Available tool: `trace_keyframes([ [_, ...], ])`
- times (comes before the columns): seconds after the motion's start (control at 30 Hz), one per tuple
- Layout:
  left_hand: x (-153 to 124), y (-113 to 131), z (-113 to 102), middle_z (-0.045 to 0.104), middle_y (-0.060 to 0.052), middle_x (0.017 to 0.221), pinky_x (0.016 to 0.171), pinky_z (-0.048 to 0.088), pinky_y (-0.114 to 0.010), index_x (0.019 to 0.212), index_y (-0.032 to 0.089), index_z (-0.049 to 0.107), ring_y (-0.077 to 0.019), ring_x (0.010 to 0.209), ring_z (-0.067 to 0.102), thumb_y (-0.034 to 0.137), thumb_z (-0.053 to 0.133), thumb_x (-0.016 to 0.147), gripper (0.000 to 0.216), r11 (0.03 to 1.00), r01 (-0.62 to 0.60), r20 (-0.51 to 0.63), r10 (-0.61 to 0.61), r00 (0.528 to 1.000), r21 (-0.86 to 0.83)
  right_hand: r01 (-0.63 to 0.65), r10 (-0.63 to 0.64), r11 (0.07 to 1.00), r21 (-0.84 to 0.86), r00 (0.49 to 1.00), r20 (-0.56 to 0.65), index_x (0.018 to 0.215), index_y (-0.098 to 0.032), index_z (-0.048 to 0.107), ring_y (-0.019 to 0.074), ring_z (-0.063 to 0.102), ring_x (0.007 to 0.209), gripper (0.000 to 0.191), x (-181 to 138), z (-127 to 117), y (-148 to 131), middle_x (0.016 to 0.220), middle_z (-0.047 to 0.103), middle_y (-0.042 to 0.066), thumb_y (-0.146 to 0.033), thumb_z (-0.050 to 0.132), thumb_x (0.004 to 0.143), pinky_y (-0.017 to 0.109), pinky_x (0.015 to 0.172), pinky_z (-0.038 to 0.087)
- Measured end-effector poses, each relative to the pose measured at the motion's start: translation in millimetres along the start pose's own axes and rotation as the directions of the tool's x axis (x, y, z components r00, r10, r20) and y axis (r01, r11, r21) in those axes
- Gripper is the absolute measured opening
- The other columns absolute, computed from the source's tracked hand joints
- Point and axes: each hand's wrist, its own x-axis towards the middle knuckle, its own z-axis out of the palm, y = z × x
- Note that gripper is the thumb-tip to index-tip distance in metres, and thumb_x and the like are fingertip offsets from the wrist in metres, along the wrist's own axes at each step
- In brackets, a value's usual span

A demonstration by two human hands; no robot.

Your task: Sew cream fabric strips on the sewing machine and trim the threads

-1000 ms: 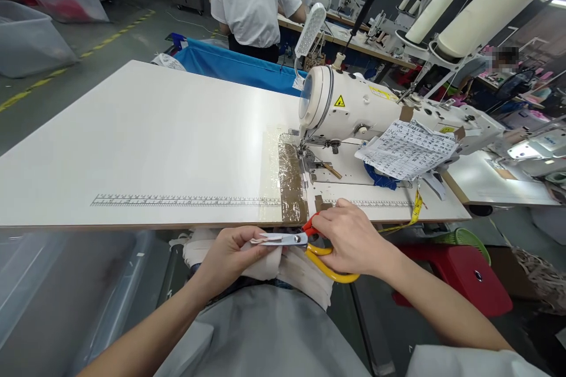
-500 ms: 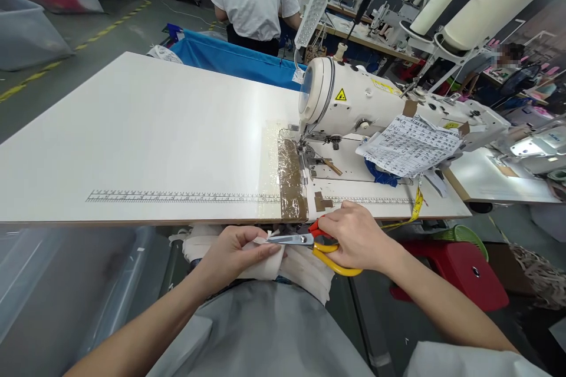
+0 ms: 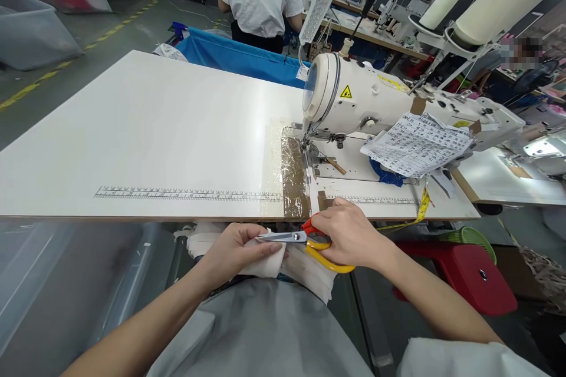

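White cloth (image 3: 267, 266) sits in left hand (image 3: 239, 249), scissors (image 3: 298, 237) in right hand (image 3: 351, 232), near table edge (image 3: 132, 218).

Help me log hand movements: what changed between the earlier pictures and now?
The right hand drew the scissors rightward, then back left toward the left hand. Nothing was taken up or let go: the right hand keeps the scissors, the left the white fabric. The sewing machine stayed put.
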Motion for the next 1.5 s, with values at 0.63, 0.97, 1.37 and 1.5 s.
trace_keyframes([
  [0.63,8.0,-4.7,1.0,0.067,-0.003,0.065,0.050,0.037,-0.019,0.072,0.014,0.073,-0.0116,0.056,0.052,0.049,0.081,0.068,0.036,0.995,0.051,0.005,-0.050,0.999,-0.091,0.014,-0.009,0.995,0.102,0.998,-0.058,0.062,-0.019,0.045,0.0086,0.032,0.051,0.029,6.4,17.6,0.8,0.056,0.051,-0.004,-0.036,0.058,0.081,0.030,0.066,0.024],
  [0.97,5.3,-6.2,-3.9,0.073,-0.006,0.081,0.059,0.045,-0.023,0.075,0.017,0.069,-0.0174,0.070,0.061,0.055,0.072,0.077,0.038,0.984,-0.087,-0.095,0.103,0.990,0.156,-0.757,0.779,0.592,0.275,0.625,0.043,0.069,-0.022,0.047,0.0171,0.050,0.059,0.040,-15.4,5.4,116.6,0.064,0.056,0.001,-0.059,0.060,0.080,0.027,0.054,0.028],
  [1.37,4.2,-5.2,-3.1,0.070,0.000,0.071,0.048,0.037,-0.023,0.078,0.021,0.068,-0.0115,0.051,0.047,0.047,0.061,0.088,0.028,0.742,-0.325,-0.171,0.506,0.845,0.586,-0.613,0.768,0.558,0.558,0.636,-0.069,0.095,-0.015,0.061,0.0253,0.063,0.096,0.035,8.1,17.7,115.8,0.098,0.069,0.016,-0.042,0.039,0.094,0.030,0.069,0.043],
  [1.5,4.1,-11.1,-0.9,0.073,-0.003,0.083,0.062,0.051,-0.023,0.085,0.020,0.065,-0.0155,0.071,0.066,0.035,0.062,0.090,0.016,0.720,-0.465,-0.151,0.611,0.777,0.516,-0.447,0.434,0.427,0.786,0.864,0.256,0.074,-0.017,0.062,0.0154,0.062,0.053,0.069,-8.7,84.4,15.7,0.065,0.067,0.007,-0.076,0.028,0.088,0.024,0.047,0.043],
])
